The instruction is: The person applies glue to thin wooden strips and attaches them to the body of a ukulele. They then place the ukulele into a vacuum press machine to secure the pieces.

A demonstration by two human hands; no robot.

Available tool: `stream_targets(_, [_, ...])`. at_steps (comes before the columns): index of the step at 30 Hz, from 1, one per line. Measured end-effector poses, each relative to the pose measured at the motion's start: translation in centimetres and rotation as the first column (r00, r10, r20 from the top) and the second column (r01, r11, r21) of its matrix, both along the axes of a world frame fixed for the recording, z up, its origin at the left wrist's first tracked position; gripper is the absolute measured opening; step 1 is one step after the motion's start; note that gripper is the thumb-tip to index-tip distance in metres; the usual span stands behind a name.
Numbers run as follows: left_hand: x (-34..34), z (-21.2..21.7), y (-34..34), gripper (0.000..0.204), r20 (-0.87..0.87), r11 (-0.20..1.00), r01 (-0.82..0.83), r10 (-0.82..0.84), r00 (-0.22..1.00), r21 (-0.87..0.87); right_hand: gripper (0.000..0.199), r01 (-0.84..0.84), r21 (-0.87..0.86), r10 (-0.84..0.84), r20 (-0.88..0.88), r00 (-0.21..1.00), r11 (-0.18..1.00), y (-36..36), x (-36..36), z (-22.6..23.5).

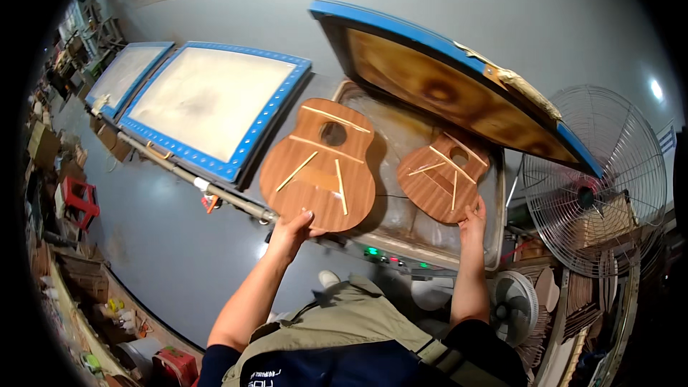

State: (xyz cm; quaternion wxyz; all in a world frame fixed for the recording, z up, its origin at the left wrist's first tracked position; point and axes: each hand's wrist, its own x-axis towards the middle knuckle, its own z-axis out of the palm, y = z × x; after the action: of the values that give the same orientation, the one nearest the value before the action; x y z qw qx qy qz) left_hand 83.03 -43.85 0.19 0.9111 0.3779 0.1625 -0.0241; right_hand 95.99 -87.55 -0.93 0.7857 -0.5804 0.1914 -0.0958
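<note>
Step in hand, as I judge it: handling two braced guitar tops at an open vacuum press, either lifting them out or setting them in; cannot tell which.

Left hand (292, 227) is closed on the bottom edge of the larger guitar top (319, 165), thumb on the braced face. The panel runs away from the hand toward 12 o'clock, tilted up, hanging over the press's near left edge.

Right hand (473, 223) grips the lower rim of the smaller guitar top (443, 179), which extends toward 11 o'clock, low over the metal press tray (401, 226); contact with the tray unclear.

Next move likely needs both panels kept level and clear of the raised blue-framed lid (444, 79) at 12 o'clock.

Closed blue-framed press (215, 104) lies at 10 o'clock; wire-guard fan (595, 179) at 2 o'clock.
</note>
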Motion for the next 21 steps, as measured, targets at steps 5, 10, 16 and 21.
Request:
stream_targets(5, [7.2,-1.7,-2.4,0.037,-0.153,0.99,0.124,-0.112,0.982,0.066,0.053,-0.017,0.029,0.017,0.012,1.0,0.999,-5.4,2.0,-9.0])
stream_targets(10, [10.3,-3.0,-6.6,0.041,-0.158,0.957,0.172,-0.137,0.978,0.235,0.05,0.497,-0.863,-0.134,0.484,0.865,0.091,-3.9,2.8,2.0])
stream_targets(16, [8.9,0.3,-7.7,0.073,-0.322,0.949,0.224,-0.145,0.935,0.223,0.055,0.734,-0.676,0.425,0.647,0.633,-0.066,8.5,3.8,28.7])
stream_targets(21, [3.0,2.2,-6.3,0.092,-0.251,0.944,0.069,0.015,0.968,0.324,0.035,0.547,-0.836,0.333,0.525,0.783,0.031,10.0,3.6,29.6])
